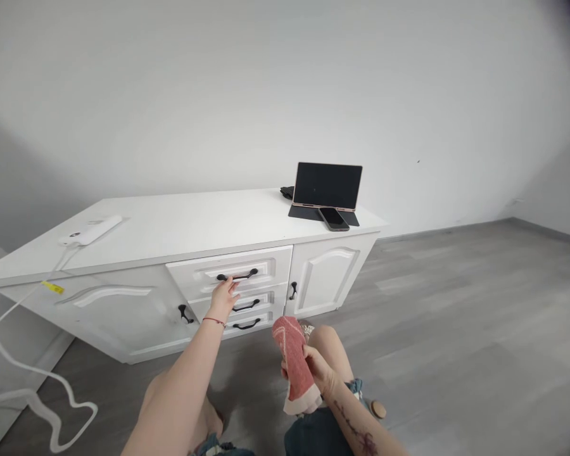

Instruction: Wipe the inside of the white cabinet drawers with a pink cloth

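Observation:
My left hand [224, 296] reaches to the top drawer [275, 266] of a white cabinet, its fingers hooked round the left part of the black drawer handle [244, 276]. That drawer looks closed or nearly so. Below it sit two more drawers with similar black handles. In my right hand [317, 366] is a folded red towel [292, 354] with pale lines and a whitish end, gripped about its middle and held above my knee. My right fingers are partly hidden behind the towel.
On the white cabinet top [194, 218] stand a tablet [327, 185] on a dark cover, a phone [334, 219] and a small black item [287, 192]. A white power strip [92, 231] lies at the left, its cable [28, 364] looping down to the grey floor [456, 316].

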`<state>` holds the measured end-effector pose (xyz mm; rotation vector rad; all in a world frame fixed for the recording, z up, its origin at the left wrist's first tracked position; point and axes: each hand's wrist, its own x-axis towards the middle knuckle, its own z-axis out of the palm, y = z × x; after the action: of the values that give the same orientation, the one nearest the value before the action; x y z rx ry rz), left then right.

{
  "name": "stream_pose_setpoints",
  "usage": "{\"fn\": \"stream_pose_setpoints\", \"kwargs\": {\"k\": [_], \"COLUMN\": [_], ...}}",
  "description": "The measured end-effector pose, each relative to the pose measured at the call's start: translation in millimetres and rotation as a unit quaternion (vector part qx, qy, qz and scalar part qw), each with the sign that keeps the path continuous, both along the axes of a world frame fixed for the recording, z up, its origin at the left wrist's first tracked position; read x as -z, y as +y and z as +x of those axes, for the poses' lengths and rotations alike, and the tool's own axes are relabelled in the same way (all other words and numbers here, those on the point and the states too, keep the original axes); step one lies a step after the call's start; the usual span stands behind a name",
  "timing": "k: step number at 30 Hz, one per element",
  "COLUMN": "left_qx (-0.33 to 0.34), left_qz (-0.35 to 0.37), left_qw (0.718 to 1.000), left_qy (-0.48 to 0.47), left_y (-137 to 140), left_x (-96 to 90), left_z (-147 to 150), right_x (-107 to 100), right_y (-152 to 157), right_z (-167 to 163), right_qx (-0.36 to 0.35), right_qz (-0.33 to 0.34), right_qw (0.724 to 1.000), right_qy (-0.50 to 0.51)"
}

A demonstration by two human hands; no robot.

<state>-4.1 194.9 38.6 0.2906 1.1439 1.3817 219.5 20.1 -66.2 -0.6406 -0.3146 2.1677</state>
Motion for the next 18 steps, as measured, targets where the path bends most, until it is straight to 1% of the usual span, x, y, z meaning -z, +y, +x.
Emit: {"fn": "stream_pose_setpoints", "kwargs": {"k": [3,6,9,11,12,13,16,18], "left_qx": [0.004,0.007,0.011,0.017,0.018,0.013,0.003,0.005], "left_qz": [-0.001,0.001,0.024,0.057,0.065,0.058,-0.035,-0.096], "left_qw": [1.000,1.000,1.000,0.998,0.998,0.998,0.999,0.995], "left_qy": [0.001,-0.001,-0.009,-0.016,-0.018,-0.017,-0.001,0.008], "left_y": [6,7,2,-6,-11,-16,-31,-38], "left_x": [0.9,2.3,12.4,27.5,37.3,48.1,80.7,98.4], "left_z": [-2,-2,-3,-8,-11,-16,-31,-39], "right_x": [7,8,5,3,2,1,-2,-4], "right_y": [1,0,-1,-2,-2,-1,0,1], "right_z": [5,9,13,14,15,16,16,15], "right_qx": [-0.002,-0.004,0.001,0.007,0.011,0.015,0.017,0.005], "right_qz": [-0.007,-0.010,-0.015,-0.015,-0.012,-0.009,0.002,0.015], "right_qw": [1.000,1.000,1.000,1.000,1.000,0.999,0.999,0.998], "right_qy": [0.003,0.003,-0.005,-0.017,-0.024,-0.032,-0.048,-0.058]}}
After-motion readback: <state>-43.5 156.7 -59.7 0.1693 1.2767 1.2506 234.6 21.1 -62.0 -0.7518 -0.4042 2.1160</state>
